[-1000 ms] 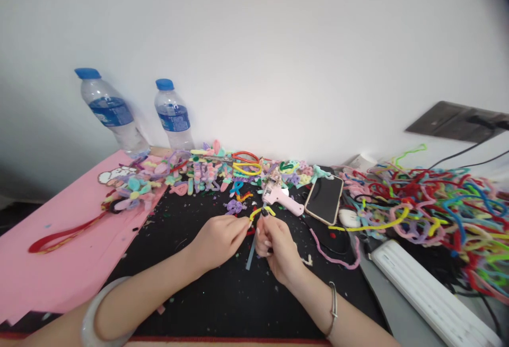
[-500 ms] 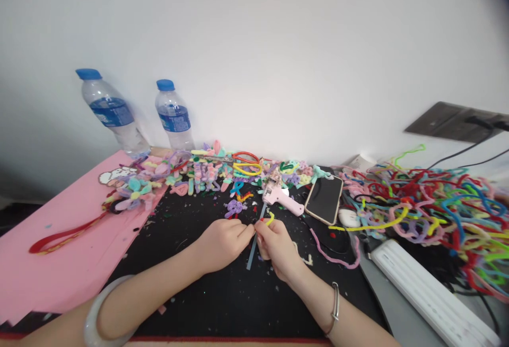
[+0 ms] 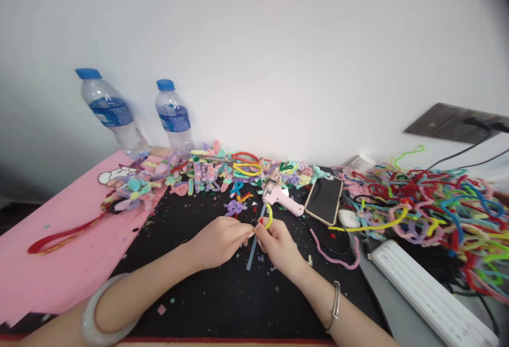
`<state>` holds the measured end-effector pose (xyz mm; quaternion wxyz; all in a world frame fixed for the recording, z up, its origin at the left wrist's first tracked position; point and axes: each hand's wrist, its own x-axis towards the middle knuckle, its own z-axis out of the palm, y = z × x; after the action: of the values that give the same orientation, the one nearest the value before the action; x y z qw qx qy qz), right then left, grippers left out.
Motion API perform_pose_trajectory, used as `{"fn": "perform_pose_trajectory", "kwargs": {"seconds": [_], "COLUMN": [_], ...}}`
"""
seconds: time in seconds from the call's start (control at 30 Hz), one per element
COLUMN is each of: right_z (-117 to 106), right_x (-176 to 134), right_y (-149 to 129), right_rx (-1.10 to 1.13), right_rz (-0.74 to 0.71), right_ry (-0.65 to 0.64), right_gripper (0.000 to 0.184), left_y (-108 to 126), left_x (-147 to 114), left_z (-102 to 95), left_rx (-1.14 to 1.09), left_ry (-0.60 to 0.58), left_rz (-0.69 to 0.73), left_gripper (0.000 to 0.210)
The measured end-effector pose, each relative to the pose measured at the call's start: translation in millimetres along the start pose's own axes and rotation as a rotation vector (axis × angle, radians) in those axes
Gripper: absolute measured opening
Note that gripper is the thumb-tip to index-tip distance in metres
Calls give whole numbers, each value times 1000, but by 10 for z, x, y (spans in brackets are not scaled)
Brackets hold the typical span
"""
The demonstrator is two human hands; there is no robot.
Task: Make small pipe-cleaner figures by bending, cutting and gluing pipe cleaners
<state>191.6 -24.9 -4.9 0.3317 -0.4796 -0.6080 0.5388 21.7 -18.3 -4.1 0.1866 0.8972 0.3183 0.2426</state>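
Note:
My right hand [image 3: 280,243] pinches a short curved yellow pipe cleaner [image 3: 269,215] with a bit of red at its base. Close against it, the closed fingertips of my left hand [image 3: 218,241] meet the right fingertips at a small dark bit [image 3: 255,223]; what the left fingers grip is too small to tell. Beneath the hands lies a translucent glue stick [image 3: 252,254], running into the back of a pink glue gun [image 3: 283,200]. Just beyond the left hand lies a purple pipe-cleaner flower [image 3: 235,207].
Behind are scissors [image 3: 247,169] on a row of pastel pipe-cleaner pieces [image 3: 204,173]. A phone [image 3: 324,198], a tangled pipe-cleaner heap [image 3: 429,204] and a white power strip [image 3: 433,294] lie right. Two water bottles [image 3: 173,116] stand at the wall; pink sheets [image 3: 59,262] are left.
The yellow pipe cleaner now stands up more fully above my right fingers, and a dark bit shows between the fingertips. Both hands have shifted only slightly.

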Motion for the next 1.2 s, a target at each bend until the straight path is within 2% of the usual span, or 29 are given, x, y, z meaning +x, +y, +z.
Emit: {"fn": "perform_pose_trajectory", "kwargs": {"seconds": [0.23,0.4,0.57,0.7,0.8,0.9,0.97,1.0,1.1,1.2], "right_z": [-21,-29,-32,-36,-93,-226,-345,-405,-537,-549], "right_x": [-38,-87,-141,-104,-30,66,169,243,573,1008], "right_y": [14,-21,-102,-83,-70,-139,-243,-306,-485,-568], "right_rx": [-113,-196,-195,-162,-133,-185,-288,-358,-574,-901], "right_rz": [-128,-212,-271,-259,-246,-273,-308,-330,-441,-463], "right_ry": [-36,-78,-129,-137,-146,-63,83,143,211,150], "right_gripper": [30,30,32,33,31,28,26,21,6,18], "left_y": [20,-26,-59,-57,-61,-101,-146,-169,-220,-238], "left_x": [65,68,45,36,45,66,82,90,108,115], "left_z": [-114,-143,-122,-76,-44,-35,-46,-55,-81,-94], "left_rx": [-654,-1042,-1270,-1318,-1265,-1154,-1091,-1082,-1138,-1241], "left_ry": [-161,-293,-358,-348,-221,109,353,440,557,582], "left_rz": [-279,-372,-419,-460,-487,-541,-594,-618,-650,-645], "left_gripper": [34,32,25,27,29,28,26,26,27,28]}}
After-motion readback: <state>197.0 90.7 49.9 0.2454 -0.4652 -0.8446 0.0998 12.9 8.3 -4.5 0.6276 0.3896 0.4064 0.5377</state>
